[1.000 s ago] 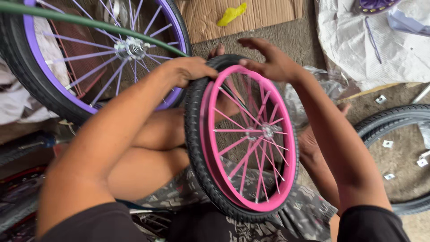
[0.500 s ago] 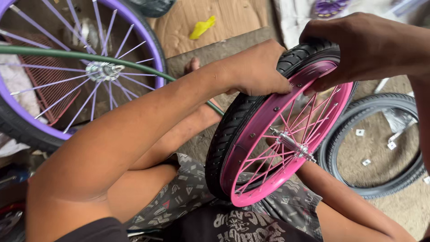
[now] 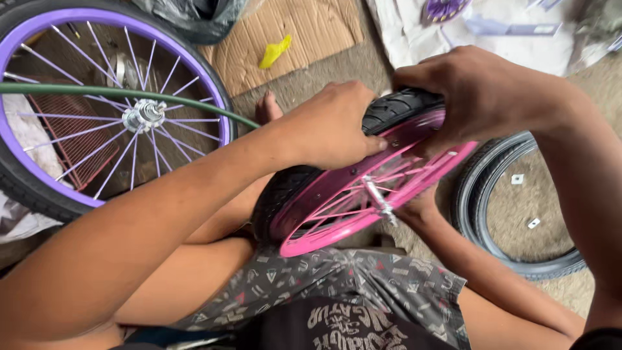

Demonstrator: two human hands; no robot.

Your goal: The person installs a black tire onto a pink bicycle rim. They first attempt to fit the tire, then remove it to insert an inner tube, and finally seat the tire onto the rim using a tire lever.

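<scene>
Pink-rimmed wheel (image 3: 363, 194) with its black tyre (image 3: 395, 107) sits tilted over the person's lap. Left hand (image 3: 334, 123) and right hand (image 3: 483, 94) both clamp its upper edge, close together. Purple wheel (image 3: 97, 110) stands just left.

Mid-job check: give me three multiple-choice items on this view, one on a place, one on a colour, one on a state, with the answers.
1. Where is the loose tyre?
A. on the ground, to the right of the pink wheel
B. on the cardboard
C. on the purple wheel

2. What colour is the rim under the hands?
A. purple
B. pink
C. green

3. How are the hands placed?
A. both off the wheel
B. only one touching
C. both on its tyre

Answers:
1 A, it lies flat on the ground, right.
2 B, the rim is pink.
3 C, the left hand and right hand press the tyre.
</scene>
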